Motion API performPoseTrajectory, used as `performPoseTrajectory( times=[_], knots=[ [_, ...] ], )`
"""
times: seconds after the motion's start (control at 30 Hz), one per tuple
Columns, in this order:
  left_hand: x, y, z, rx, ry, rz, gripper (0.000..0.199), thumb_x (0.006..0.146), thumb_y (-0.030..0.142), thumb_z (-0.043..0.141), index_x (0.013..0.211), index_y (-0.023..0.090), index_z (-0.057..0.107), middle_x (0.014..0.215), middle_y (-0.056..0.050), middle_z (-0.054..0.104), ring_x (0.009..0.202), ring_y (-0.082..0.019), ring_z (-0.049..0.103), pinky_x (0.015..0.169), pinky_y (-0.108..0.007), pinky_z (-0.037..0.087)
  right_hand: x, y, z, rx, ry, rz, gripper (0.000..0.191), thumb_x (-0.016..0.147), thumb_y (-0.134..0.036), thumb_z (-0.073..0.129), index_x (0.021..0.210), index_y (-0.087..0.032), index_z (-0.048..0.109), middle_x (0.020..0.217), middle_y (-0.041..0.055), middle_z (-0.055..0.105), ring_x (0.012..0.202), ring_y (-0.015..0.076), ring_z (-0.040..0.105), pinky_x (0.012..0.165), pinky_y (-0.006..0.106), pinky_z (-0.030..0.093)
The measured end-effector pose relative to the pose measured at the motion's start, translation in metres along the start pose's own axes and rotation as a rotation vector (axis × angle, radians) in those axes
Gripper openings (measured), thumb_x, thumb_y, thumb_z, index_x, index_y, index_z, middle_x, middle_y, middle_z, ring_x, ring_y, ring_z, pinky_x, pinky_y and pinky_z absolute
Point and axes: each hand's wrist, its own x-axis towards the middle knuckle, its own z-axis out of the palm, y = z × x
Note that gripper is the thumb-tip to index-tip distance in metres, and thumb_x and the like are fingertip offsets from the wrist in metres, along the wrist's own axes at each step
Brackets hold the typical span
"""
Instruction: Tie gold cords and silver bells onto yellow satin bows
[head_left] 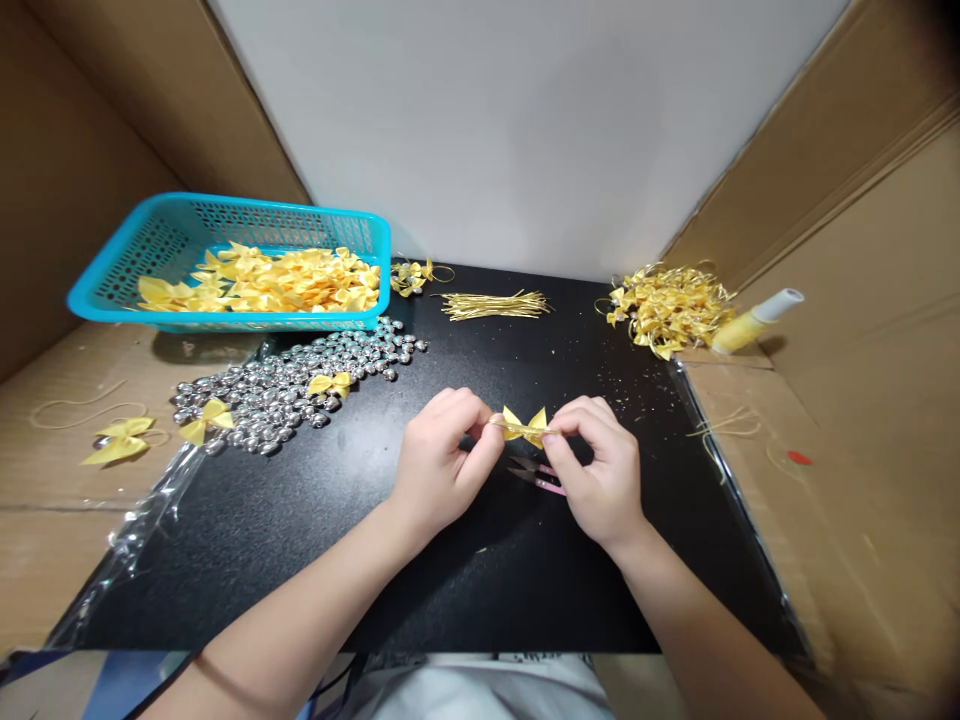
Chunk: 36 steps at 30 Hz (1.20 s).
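Over the middle of the black table, my left hand (450,455) and my right hand (596,465) face each other, both closed in a pinch. Between them stretches a gold tie (517,428), one end in each hand's fingertips. A yellow ribbon bow (534,420) sits right at the tie, its loops showing above and below it. Whether the tie passes through the bow or across it, I cannot tell. Just under the bow lie small pink-handled thread snips (541,477), partly covered by my right hand.
A blue basket (382,270) of yellow bows stands back left, with silver beads (277,385) and loose bows before it. A bundle of gold ties (495,305) lies at the back. Tied bows (667,310) are heaped back right, near a yellow tube with a pale cap (757,322).
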Motion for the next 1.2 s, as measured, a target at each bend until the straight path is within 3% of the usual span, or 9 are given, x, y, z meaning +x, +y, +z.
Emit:
performPoseTrajectory(
  times=[1.2],
  knots=[
    [0.0058,-0.0085,-0.0026,0.243,0.05,0.12,0.03,0.086,0.014,0.052,0.059,0.02,0.041,0.055,0.003,0.045,0.055,-0.013,0.041,0.054,-0.027,0.033,0.0043,0.0052,-0.0015,-0.238,0.06,-0.104,0.021,0.078,-0.013,0.059,0.061,-0.022,0.049,0.063,-0.0019,0.058,0.068,0.0175,0.051,0.071,0.036,0.036]
  ],
)
